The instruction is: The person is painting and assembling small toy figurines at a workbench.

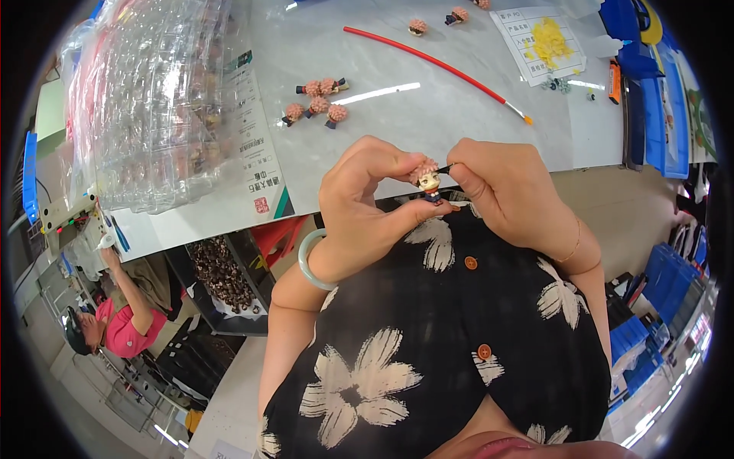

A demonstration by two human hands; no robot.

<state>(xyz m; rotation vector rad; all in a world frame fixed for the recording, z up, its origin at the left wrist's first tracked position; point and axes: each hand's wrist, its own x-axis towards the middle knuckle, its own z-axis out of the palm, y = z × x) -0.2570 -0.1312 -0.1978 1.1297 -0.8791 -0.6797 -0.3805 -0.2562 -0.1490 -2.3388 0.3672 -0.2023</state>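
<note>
A small figurine (427, 181) with pink curly hair and a dark blue outfit is pinched upright between the thumb and fingers of my left hand (355, 203). From the other side, my right hand (512, 187) grips a thin dark pointed tool (444, 170). Its tip reaches the figurine's hair; most of the tool is hidden in my fingers, so its kind does not show. Beyond my left hand, several similar figurines (316, 106) lie loosely grouped on the grey tabletop (397, 107).
A red-handled paintbrush (432, 60) lies across the table. Stacked clear plastic trays (149, 107) fill the left side. At far right are a paper sheet (516, 38) with yellow bits (550, 42) and blue bins (664, 122). A black crate (264, 279) holds small dark parts. A co-worker (126, 325) is at left.
</note>
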